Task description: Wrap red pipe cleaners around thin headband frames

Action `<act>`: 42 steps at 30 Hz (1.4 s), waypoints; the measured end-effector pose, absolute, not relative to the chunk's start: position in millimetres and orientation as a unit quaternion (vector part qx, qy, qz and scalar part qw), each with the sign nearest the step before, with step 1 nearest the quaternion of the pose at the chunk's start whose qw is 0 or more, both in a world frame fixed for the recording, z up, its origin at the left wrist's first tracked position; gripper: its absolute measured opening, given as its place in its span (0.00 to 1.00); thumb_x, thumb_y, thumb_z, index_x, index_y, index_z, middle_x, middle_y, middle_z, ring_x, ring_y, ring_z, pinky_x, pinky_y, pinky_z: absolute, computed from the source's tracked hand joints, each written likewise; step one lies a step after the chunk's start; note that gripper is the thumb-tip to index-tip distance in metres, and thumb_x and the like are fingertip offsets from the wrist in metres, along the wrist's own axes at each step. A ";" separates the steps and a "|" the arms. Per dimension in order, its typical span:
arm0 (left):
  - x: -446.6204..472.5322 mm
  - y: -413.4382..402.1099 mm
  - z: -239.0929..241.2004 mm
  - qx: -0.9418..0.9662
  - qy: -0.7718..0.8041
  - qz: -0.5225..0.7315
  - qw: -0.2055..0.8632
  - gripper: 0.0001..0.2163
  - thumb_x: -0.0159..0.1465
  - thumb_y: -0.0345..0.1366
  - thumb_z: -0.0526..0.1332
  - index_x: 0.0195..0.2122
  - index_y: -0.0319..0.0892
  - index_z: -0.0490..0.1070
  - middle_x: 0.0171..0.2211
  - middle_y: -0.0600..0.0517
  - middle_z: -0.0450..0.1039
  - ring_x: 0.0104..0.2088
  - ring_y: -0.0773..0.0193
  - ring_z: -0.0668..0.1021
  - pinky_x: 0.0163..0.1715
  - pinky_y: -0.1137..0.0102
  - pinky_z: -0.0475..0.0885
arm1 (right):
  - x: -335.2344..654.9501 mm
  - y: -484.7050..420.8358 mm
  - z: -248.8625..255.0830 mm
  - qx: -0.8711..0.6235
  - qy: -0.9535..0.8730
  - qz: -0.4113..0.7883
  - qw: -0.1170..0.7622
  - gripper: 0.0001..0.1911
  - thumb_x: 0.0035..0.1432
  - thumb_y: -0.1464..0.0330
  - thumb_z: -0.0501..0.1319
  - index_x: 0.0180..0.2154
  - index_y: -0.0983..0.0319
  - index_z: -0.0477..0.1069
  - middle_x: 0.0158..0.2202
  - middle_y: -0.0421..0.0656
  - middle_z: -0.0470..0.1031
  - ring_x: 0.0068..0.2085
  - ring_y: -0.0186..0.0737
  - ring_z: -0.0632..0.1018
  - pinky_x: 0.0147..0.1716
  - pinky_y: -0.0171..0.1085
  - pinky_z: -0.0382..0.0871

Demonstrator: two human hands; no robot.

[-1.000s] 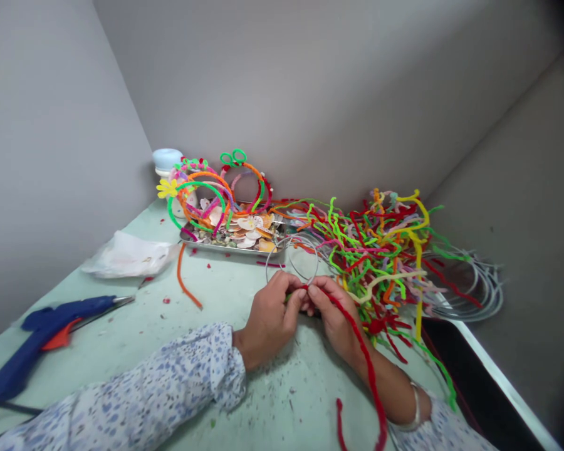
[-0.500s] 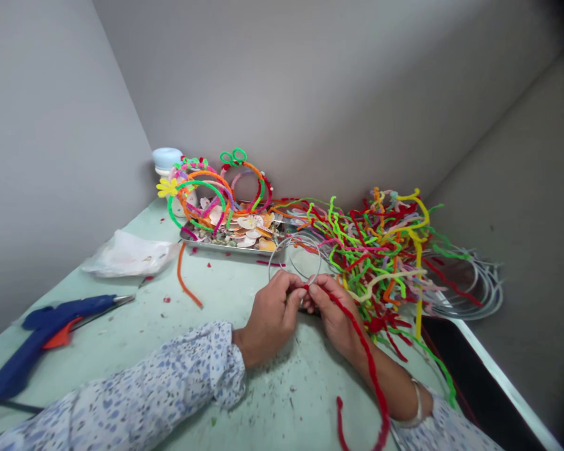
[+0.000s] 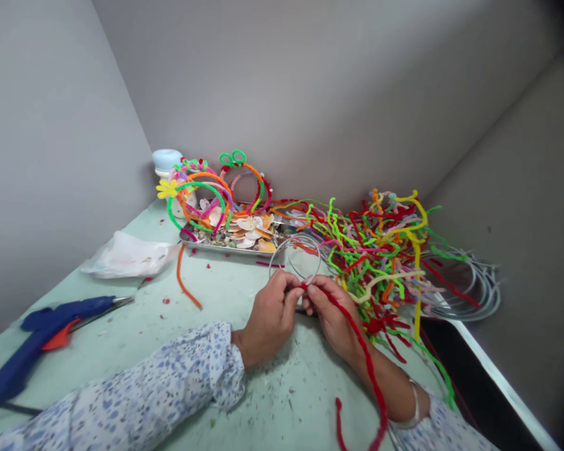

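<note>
Both hands meet over the middle of the table, fingertips pinched close together. My left hand grips a thin grey wire hoop, whose loops rise above the fingers. Between the fingertips of my right hand is a red pipe cleaner, pressed against the wire. Its long tail runs over the right wrist, curves near the bottom edge and ends in a bent tip. A short bit of red shows at the spot where the fingertips meet; whether it wraps round the wire there is partly hidden.
A tray of shells stands behind, with finished pipe-cleaner hoops on it. To the right lie a tangled heap of pipe cleaners and coiled grey wire. At left are a blue glue gun and a plastic bag.
Hardly anything differs. The right fingers have shifted slightly at the pinch, and the wire hoop has moved a little; both hands keep their hold.
</note>
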State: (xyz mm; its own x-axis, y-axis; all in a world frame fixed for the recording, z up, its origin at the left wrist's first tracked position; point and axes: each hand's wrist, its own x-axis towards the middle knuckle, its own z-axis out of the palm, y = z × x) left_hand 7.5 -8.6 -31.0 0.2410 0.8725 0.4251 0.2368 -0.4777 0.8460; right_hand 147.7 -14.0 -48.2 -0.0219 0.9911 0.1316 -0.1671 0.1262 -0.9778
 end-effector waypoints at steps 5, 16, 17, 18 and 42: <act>7.5 -8.8 -30.3 0.713 0.381 0.478 0.345 0.05 0.68 0.33 0.51 0.36 0.42 0.64 0.32 0.53 0.67 0.33 0.66 0.71 0.36 0.70 0.66 | 147.5 -13.9 -46.1 -0.419 -0.510 0.505 0.556 0.10 0.59 0.60 0.59 0.33 0.59 0.70 0.24 0.37 0.69 0.26 0.34 0.69 0.28 0.33 0.64; 5.9 -7.6 -30.2 0.724 0.380 0.473 0.330 0.05 0.67 0.33 0.51 0.36 0.42 0.65 0.33 0.51 0.68 0.34 0.64 0.71 0.36 0.69 0.66 | 148.9 -16.3 -40.7 -0.435 -0.530 0.487 0.540 0.10 0.61 0.60 0.57 0.32 0.59 0.69 0.24 0.37 0.66 0.26 0.35 0.68 0.29 0.34 0.64; 6.0 -7.4 -30.3 0.722 0.382 0.476 0.327 0.05 0.67 0.33 0.51 0.36 0.42 0.64 0.33 0.51 0.68 0.34 0.64 0.71 0.36 0.70 0.66 | 148.0 -16.5 -40.8 -0.436 -0.527 0.486 0.543 0.09 0.60 0.60 0.58 0.34 0.59 0.69 0.24 0.37 0.67 0.26 0.35 0.68 0.28 0.34 0.65; 6.1 -7.2 -30.3 0.719 0.386 0.480 0.321 0.05 0.67 0.33 0.51 0.36 0.42 0.64 0.33 0.51 0.68 0.33 0.64 0.71 0.36 0.70 0.66 | 147.0 -16.4 -41.2 -0.439 -0.521 0.485 0.548 0.09 0.59 0.61 0.59 0.36 0.59 0.70 0.25 0.37 0.68 0.26 0.34 0.69 0.28 0.34 0.65; 3.8 0.0 -32.5 0.753 0.411 0.470 0.208 0.04 0.67 0.32 0.52 0.36 0.42 0.65 0.33 0.52 0.66 0.34 0.64 0.70 0.35 0.70 0.65 | 143.5 -19.6 -38.6 -0.515 -0.599 0.259 0.556 0.08 0.60 0.65 0.60 0.33 0.59 0.76 0.31 0.41 0.73 0.33 0.39 0.73 0.33 0.37 0.65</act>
State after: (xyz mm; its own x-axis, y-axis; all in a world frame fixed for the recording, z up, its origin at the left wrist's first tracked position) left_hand 3.8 0.0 -32.5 0.2196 0.8146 0.5369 0.4225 -0.5755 0.7002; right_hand 143.5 -19.6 -38.6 0.1475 0.9046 0.4000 0.3294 0.3364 -0.8822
